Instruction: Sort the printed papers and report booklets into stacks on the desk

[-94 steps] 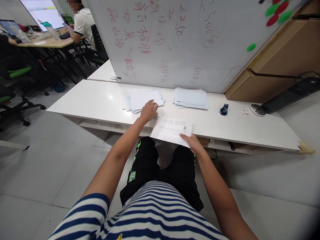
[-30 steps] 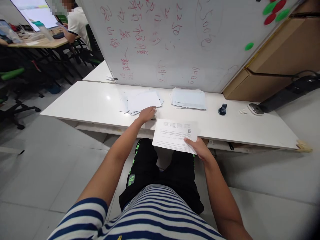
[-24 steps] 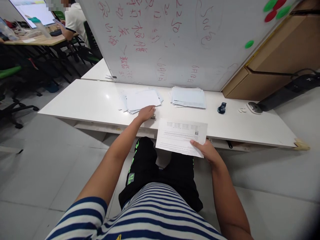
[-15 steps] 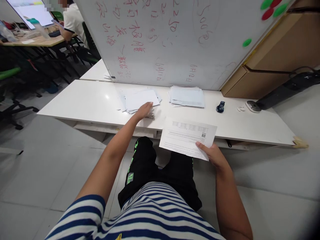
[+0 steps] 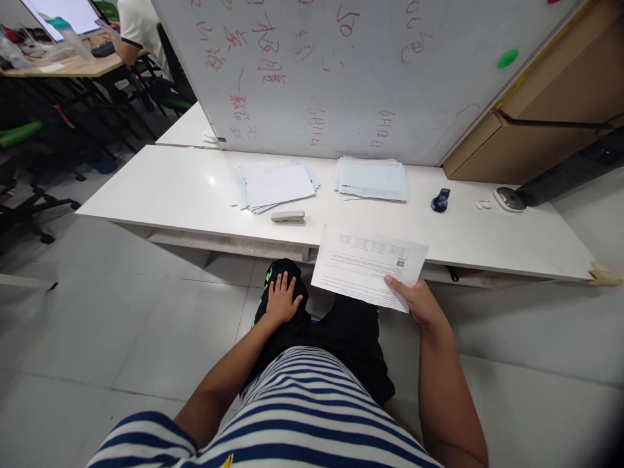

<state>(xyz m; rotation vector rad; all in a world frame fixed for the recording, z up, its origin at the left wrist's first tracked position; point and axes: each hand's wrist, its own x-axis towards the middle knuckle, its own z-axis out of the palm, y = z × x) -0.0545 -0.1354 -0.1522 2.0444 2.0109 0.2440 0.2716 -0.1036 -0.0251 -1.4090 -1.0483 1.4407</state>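
Resting flat on my left thigh, my left hand [image 5: 283, 300] has its fingers spread and holds nothing. My right hand [image 5: 418, 301] grips a printed sheet of paper [image 5: 368, 266] by its lower right corner, thumb on top; its other fingers are hidden underneath. The sheet has lines of text, a small table and a QR code, and is held over my lap at the table's front edge. A pale stapler [image 5: 288, 217] lies on the white table [image 5: 185, 188]. Behind it is a loose pile of papers [image 5: 280, 185], and to the right a neater paper stack [image 5: 371, 179].
A whiteboard [image 5: 312, 78] with red and black writing stands along the table's back. At the right are a dark blue object [image 5: 440, 200], a black-topped white device [image 5: 509, 199] and cardboard boxes [image 5: 526, 153]. A person [image 5: 143, 32] sits at another desk, far left.
My left hand has moved from the papers and stapler down onto my thigh, leaving the stapler in full view. The right hand still holds the sheet. The view has shifted slightly.
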